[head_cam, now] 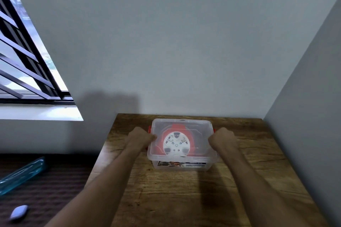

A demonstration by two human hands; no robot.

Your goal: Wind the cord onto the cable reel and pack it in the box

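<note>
**Cable reel shut inside the clear box, both hands on its sides**

The cable reel [176, 143] lies flat inside the clear plastic box [181, 164], and I see it through the transparent lid [200, 127]: a red body with a round white face turned up toward my camera. I cannot make out the cord itself through the plastic.

Going by size, the wooden counter [184, 199] fills the lower middle of my view, pushed into a corner where two pale walls [184, 42] meet. To my left there is a barred window [24, 57] above a white sill, and below it a dark surface with a pale blue translucent lid or tray [22, 174] lying on it and a small lilac oval object [18, 212] nearer to me.

The box stands near the far edge of the counter, close to the back wall, with a printed label [180, 163] on the side facing me. The lid sits on top of it.

My left hand [141, 137] is curled closed against the left side of the box, at the red latch [149, 129] there. My right hand [222, 137] is curled closed against the right side, where a bit of the other red latch [214, 130] shows. Both forearms reach in from the bottom of the view.
</note>
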